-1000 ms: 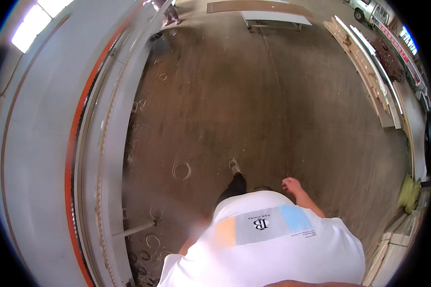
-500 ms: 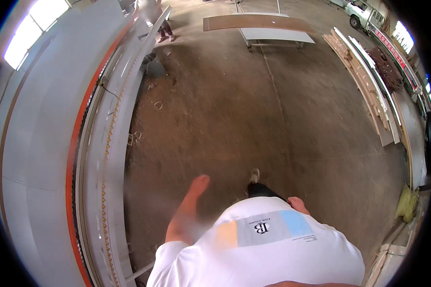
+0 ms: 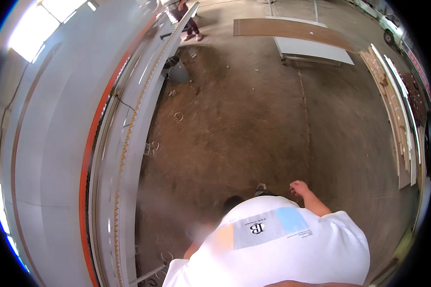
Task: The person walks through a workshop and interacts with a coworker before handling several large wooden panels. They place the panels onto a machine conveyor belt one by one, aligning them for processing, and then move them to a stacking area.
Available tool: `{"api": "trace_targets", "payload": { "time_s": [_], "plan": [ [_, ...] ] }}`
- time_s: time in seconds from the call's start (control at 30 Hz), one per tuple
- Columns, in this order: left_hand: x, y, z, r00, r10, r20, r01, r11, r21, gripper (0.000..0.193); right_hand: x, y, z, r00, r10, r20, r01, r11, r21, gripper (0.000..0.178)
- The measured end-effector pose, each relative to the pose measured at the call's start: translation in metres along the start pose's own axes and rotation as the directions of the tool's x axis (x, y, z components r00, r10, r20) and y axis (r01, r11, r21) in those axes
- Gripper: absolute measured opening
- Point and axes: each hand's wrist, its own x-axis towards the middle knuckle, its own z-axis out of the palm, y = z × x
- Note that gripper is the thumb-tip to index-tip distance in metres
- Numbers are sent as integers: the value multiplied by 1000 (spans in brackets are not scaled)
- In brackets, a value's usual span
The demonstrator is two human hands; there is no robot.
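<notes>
My right hand swings out in front of my white shirt, its fingers loosely curled and nothing visible in them. It hangs over the bare brown floor, touching nothing. Close to my left side, my left hand is a pale blur beside the shirt, so its fingers cannot be made out. The nearest thing on that side is a long machine bed with a yellow-marked strip along it. One of my shoes shows past the shirt's front.
An orange-edged machine with a large pale panel runs along the left. Ahead stand a grey bucket, a person and a stand bearing a brown board. Stacked boards lie at right; loose strip loops lie on the floor.
My right hand has swung forward and out, while my left hand has dropped back toward my side. The view has turned left, so the machine and the stand appear farther right.
</notes>
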Motion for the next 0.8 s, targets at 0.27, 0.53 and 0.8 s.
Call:
{"api": "trace_targets", "payload": {
  "time_s": [0.27,0.53,0.8],
  "plan": [
    [85,24,-22,990,-139,-16,133,968,-211,36,101,-225,-42,988,-157,-17,156,987,-28,24],
    [277,53,-106,952,-277,129,306,881,-361,39,160,-274,-50,967,-209,143,247,898,-364,24],
    [487,135,-296,990,-42,-133,44,999,12,30,210,-344,-81,968,152,-201,-73,933,353,24]
  ]
}}
